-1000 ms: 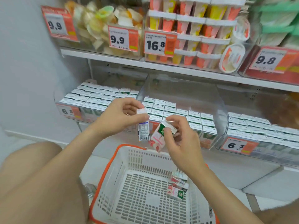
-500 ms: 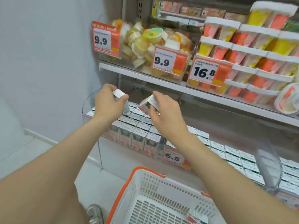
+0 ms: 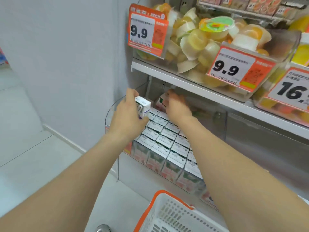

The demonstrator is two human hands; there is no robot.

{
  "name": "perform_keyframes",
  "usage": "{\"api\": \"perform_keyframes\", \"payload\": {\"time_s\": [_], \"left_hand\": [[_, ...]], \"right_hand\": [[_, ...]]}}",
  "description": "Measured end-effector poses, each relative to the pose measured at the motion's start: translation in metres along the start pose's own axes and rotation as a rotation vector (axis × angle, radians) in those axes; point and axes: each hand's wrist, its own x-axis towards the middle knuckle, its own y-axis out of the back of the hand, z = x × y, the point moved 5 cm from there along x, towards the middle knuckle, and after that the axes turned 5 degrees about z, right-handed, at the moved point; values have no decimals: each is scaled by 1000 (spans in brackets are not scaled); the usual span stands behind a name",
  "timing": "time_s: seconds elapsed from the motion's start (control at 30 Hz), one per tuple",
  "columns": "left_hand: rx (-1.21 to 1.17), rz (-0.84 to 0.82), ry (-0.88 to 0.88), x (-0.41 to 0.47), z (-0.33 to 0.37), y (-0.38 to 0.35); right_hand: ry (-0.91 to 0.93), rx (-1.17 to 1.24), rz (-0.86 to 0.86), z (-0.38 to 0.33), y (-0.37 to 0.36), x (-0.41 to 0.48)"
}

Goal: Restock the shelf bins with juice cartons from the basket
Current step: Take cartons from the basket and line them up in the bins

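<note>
Got a carton [image 3: 143,106] wrapped in the left grip [image 3: 127,119], fingers curled round it, roughly upright just over the bin's [image 3: 107,118] left rows. Second carton [image 3: 160,102] pinched in the right grip [image 3: 177,106], deeper over the bin's back. Blurry, looks tilted. Probably lands first, being nearer; needs standing upright.

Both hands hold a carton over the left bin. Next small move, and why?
Probably set the right hand's carton down at the back of the bin. That hand reaches furthest in, holding its tilted carton just behind the packed rows. The left hand grips a second carton over the rows' left side, so it likely goes next. The slot itself is hidden.
</note>
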Motion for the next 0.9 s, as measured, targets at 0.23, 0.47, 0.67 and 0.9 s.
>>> {"api": "perform_keyframes", "payload": {"time_s": [0.23, 0.47, 0.67, 0.9], "left_hand": [[71, 0, -35, 2, 0, -2], [56, -41, -8, 1, 13, -10], [73, -131, -45, -10, 39, -20], [32, -177, -76, -17, 54, -18]], "right_hand": [[-7, 73, -306, -15, -30, 25], [-112, -23, -371, 22, 9, 21], [-308, -7, -617, 73, 14, -19], [-330, 29, -619, 72, 10, -43]]}}
